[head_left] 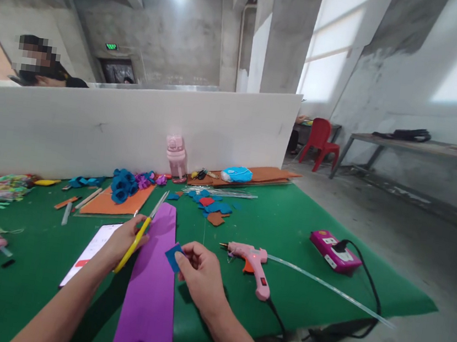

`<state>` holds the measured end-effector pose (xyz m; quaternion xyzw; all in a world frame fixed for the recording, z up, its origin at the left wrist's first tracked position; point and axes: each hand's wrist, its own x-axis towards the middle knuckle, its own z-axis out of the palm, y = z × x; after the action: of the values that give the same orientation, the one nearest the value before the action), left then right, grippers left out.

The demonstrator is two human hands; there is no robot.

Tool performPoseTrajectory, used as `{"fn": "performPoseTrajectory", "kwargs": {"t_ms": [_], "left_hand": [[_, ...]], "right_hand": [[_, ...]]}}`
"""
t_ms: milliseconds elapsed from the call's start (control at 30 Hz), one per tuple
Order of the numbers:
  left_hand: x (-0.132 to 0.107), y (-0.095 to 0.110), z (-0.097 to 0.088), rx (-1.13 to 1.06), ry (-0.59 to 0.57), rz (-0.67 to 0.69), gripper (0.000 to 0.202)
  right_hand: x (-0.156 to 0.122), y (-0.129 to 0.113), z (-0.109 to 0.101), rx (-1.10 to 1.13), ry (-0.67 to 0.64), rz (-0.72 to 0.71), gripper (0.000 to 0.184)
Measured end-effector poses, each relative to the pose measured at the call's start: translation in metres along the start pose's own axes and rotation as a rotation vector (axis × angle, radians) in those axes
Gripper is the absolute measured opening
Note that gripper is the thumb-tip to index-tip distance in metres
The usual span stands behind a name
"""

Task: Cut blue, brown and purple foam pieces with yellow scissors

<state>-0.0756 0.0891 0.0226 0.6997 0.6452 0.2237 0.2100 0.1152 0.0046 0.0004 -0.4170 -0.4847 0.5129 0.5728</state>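
Observation:
My left hand (126, 239) grips a pair of scissors (135, 245) with yellow handles, the blades pointing up and away from me. Between the thumb and fingers of my right hand (202, 270) is a small blue square (174, 257) of felt-like material. Both hands are over a long purple sheet (150, 294) that runs towards me across the table. Under my left forearm lies a phone (94, 246) with a lit screen. To the right of my right hand rests a pink glue gun (253, 260) with a long clear glue stick in its back.
Blue, red and brown scraps (210, 205) lie beyond my hands. Blue flowers (123, 185) sit on an orange sheet (116, 204). At right is a magenta power strip (333, 253) with a black cord. A white partition (133, 131) borders the table's far side; a person (45, 65) is behind it.

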Motion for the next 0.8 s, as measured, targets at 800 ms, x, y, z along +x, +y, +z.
{"fn": "performPoseTrajectory", "kwargs": {"t_ms": [800], "left_hand": [[-0.023,0.080,0.003,-0.582,-0.308,0.108,0.043]], "right_hand": [[0.006,-0.002,-0.009,0.093,0.166,0.024,0.025]]}}
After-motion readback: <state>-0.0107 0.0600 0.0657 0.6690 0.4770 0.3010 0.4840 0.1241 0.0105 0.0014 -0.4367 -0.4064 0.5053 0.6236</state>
